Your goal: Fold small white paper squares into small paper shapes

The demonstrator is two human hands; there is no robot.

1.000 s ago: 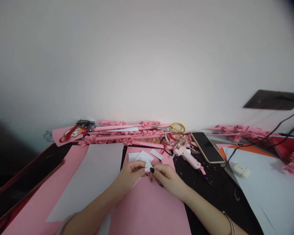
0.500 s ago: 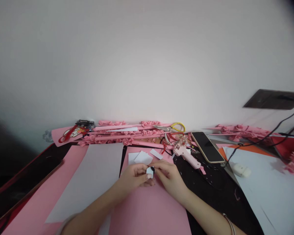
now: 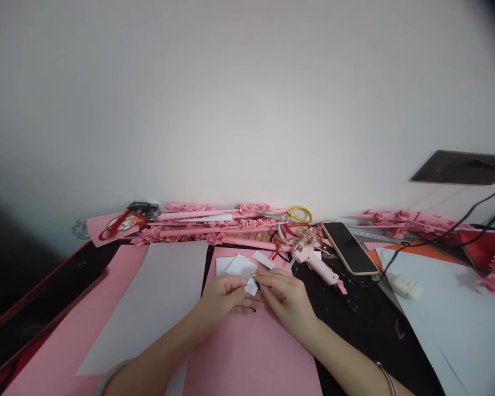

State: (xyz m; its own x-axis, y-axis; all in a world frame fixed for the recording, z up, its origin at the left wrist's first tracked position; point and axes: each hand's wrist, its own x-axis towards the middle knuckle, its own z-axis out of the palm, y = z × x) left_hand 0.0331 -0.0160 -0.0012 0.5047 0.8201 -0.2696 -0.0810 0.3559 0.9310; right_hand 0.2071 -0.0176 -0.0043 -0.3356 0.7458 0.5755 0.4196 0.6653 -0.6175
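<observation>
A small piece of white paper [image 3: 252,286] is held between my two hands, above a pink sheet [image 3: 251,352]. My left hand [image 3: 225,294] pinches its left side between thumb and fingers, with the lower fingers stretched beneath. On the paper's right edge my right hand [image 3: 282,291] has its fingertips closed, next to a small dark spot that I cannot make out. Just beyond the hands lie several white paper pieces [image 3: 241,265] and a narrow white strip [image 3: 263,259].
A pink glue gun [image 3: 317,265] and a phone [image 3: 350,247] lie to the right. Yellow-handled scissors [image 3: 299,214] rest on pink paper flower stems [image 3: 231,225] along the wall. White sheets lie left [image 3: 148,308] and right [image 3: 457,313], with a white case [image 3: 407,286] on the right one.
The small paper piece has turned slightly in my fingers. My left hand's lower fingers have stretched out further to the right beneath it.
</observation>
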